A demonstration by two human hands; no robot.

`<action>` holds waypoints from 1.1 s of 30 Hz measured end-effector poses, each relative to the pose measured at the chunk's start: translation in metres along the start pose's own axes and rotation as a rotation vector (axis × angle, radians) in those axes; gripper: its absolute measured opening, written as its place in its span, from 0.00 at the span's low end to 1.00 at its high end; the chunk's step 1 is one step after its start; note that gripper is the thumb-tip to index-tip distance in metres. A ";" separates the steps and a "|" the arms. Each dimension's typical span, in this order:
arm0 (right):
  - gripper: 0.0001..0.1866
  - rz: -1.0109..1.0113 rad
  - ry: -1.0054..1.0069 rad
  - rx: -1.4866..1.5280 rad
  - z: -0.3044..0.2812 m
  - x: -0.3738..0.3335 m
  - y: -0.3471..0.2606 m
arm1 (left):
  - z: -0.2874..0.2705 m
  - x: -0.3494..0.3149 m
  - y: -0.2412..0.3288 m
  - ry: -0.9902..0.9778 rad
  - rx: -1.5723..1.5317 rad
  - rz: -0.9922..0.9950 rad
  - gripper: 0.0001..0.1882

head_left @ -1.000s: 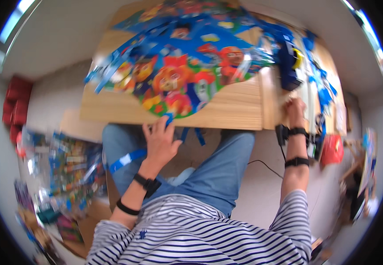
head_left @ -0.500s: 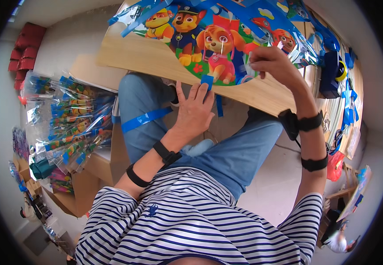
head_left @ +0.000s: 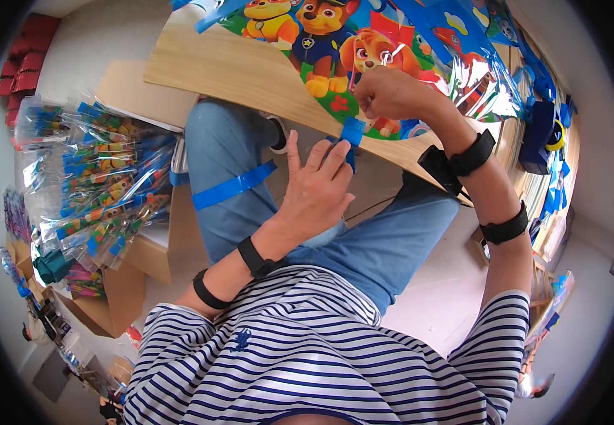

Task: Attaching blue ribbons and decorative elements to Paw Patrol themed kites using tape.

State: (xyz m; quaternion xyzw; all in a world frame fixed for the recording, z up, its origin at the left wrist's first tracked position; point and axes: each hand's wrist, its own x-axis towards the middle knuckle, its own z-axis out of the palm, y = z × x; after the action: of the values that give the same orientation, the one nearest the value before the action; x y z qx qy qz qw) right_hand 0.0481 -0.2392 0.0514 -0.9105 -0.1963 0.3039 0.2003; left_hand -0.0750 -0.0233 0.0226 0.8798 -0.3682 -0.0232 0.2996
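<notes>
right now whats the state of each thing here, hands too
left hand: open, fingers spread, fingertips on the blue tail strip
right hand: closed, pinching at the kite's lower edge
cartoon kite: spread flat on the wooden table, lower tip past the edge
blue tail strip: hanging from the kite's lower tip
loose blue strip: lying across the left thigh
packaged kites: wrapped in clear plastic, piled on cardboard boxes
wooden table: partly covered

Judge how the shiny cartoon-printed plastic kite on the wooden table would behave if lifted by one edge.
The shiny cartoon-printed plastic kite would probably flop and sag: its film creases and reflects light like thin foil. It looks light for its spread, draping over the wooden table edge. The blue tail strip, touched by the left hand and right hand, hangs limp.
</notes>
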 end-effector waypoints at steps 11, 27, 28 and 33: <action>0.05 0.042 0.015 -0.111 0.012 0.009 0.001 | 0.009 0.012 -0.001 0.005 -0.048 0.022 0.17; 0.04 0.052 0.033 -0.212 0.016 0.013 0.000 | 0.017 0.024 -0.007 -0.033 -0.006 0.037 0.18; 0.04 0.056 0.030 -0.226 0.015 0.014 -0.002 | 0.018 0.023 -0.008 -0.038 0.012 0.036 0.18; 0.08 0.147 0.008 -0.083 0.003 0.012 0.006 | 0.020 0.026 -0.006 -0.032 0.053 0.053 0.20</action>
State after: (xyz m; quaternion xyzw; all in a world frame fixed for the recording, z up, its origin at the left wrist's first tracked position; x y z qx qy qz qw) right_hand 0.0566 -0.2376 0.0412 -0.9312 -0.1406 0.3057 0.1404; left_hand -0.0577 -0.0471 0.0074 0.8769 -0.3968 -0.0195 0.2708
